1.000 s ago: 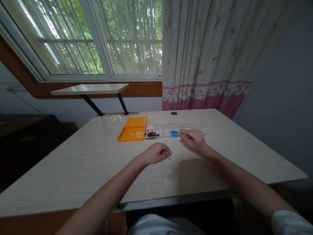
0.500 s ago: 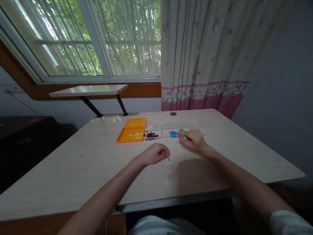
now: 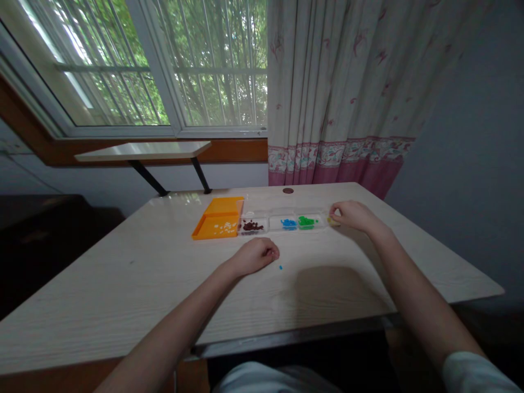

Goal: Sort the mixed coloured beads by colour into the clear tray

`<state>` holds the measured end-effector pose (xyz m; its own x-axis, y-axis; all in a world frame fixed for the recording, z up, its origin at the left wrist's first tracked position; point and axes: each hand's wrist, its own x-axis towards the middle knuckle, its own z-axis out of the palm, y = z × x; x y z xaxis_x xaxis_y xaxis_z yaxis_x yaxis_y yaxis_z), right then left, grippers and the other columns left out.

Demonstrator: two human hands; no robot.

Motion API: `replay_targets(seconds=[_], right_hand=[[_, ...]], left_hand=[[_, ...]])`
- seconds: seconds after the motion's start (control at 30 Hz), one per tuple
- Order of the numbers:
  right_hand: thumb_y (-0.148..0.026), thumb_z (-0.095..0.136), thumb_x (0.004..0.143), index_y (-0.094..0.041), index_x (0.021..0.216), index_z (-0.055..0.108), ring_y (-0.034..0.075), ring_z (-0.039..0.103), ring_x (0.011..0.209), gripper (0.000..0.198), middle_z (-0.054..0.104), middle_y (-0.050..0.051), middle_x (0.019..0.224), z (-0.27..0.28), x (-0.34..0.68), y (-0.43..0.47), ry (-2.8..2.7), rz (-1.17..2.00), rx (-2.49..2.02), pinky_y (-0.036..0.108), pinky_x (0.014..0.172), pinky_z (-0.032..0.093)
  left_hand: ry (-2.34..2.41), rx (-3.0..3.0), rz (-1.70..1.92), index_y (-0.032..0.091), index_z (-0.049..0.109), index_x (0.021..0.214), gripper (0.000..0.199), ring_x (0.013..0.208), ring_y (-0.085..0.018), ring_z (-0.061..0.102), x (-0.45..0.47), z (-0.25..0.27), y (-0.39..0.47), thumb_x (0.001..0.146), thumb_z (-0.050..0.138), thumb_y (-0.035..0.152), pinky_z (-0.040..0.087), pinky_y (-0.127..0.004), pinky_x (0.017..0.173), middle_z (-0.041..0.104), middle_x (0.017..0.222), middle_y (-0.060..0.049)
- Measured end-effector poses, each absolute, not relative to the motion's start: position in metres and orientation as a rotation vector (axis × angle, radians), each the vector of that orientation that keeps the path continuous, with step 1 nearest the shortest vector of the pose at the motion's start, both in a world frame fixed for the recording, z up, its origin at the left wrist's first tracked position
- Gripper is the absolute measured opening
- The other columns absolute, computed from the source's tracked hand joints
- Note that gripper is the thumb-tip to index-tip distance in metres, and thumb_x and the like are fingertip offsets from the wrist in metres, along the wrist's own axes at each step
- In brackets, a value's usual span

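Note:
My right hand (image 3: 352, 216) is over the right end of the row of clear boxes, fingers pinched together on a small yellow piece (image 3: 329, 219). My left hand (image 3: 254, 256) rests on the table with its fingers curled in; whatever they hold, if anything, is hidden. Just right of its fingertips lies one tiny blue piece (image 3: 280, 267). Behind the hands, the clear boxes hold brown pieces (image 3: 252, 225), blue pieces (image 3: 289, 223) and green pieces (image 3: 306, 221). The right hand partly covers the last box.
An open orange case (image 3: 197, 232) with scattered white pieces (image 3: 225, 228) stands left of the clear boxes. At the back left of the table (image 3: 135, 295) is a small raised shelf (image 3: 147, 149) on black legs. A dark round disc (image 3: 288, 191) sits near the back edge.
My right hand has moved right, from over the blue pieces to the far right box, uncovering the green pieces. My left hand and the loose blue piece stay about where they were.

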<state>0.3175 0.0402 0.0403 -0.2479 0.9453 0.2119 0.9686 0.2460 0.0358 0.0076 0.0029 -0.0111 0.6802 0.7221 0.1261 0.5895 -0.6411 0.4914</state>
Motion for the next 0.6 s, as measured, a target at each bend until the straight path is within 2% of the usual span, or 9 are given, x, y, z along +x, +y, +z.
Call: replay_targets(seconds=[0.17,0.3,0.47,0.6], right_hand=[[-0.028,0.05,0.073,-0.02,0.082,0.069,0.019,0.06,0.073,0.023,0.067,0.009,0.08,0.033,0.336,0.049,-2.232,-0.194,-2.085,0.024,0.058,0.036],[-0.03,0.047,0.076,-0.018,0.087,0.068,0.019,0.06,0.072,0.027,0.067,0.01,0.082,0.034,0.334,0.05,-2.238,-0.206,-2.07,0.025,0.059,0.036],[-0.032,0.043,0.08,-0.02,0.092,0.066,0.017,0.059,0.065,0.028,0.068,0.006,0.076,0.035,0.298,0.037,-2.399,-0.186,-1.791,0.023,0.057,0.034],[-0.031,0.04,0.084,-0.022,0.093,0.065,0.016,0.06,0.068,0.028,0.068,0.005,0.078,0.023,0.245,0.012,-2.598,-0.187,-1.438,0.023,0.058,0.033]], left_hand=[[1.021,2.542,0.461,0.017,0.065,0.081,0.02,0.071,-0.013,0.054,0.006,-0.011,0.005,0.08,0.046,0.025,0.038,-0.022,0.065,0.063,0.077,-0.004],[0.977,2.56,0.465,0.017,0.065,0.09,0.024,0.079,-0.014,0.055,0.003,-0.011,0.007,0.082,0.043,0.025,0.04,-0.023,0.071,0.064,0.086,-0.005],[1.074,2.597,0.429,0.018,0.064,0.09,0.021,0.068,-0.012,0.054,-0.002,-0.007,0.007,0.078,0.048,0.024,0.039,-0.021,0.062,0.062,0.077,-0.003],[1.088,2.614,0.413,0.019,0.064,0.087,0.019,0.064,-0.012,0.052,-0.003,-0.007,0.008,0.075,0.051,0.025,0.037,-0.02,0.058,0.059,0.071,-0.001]])
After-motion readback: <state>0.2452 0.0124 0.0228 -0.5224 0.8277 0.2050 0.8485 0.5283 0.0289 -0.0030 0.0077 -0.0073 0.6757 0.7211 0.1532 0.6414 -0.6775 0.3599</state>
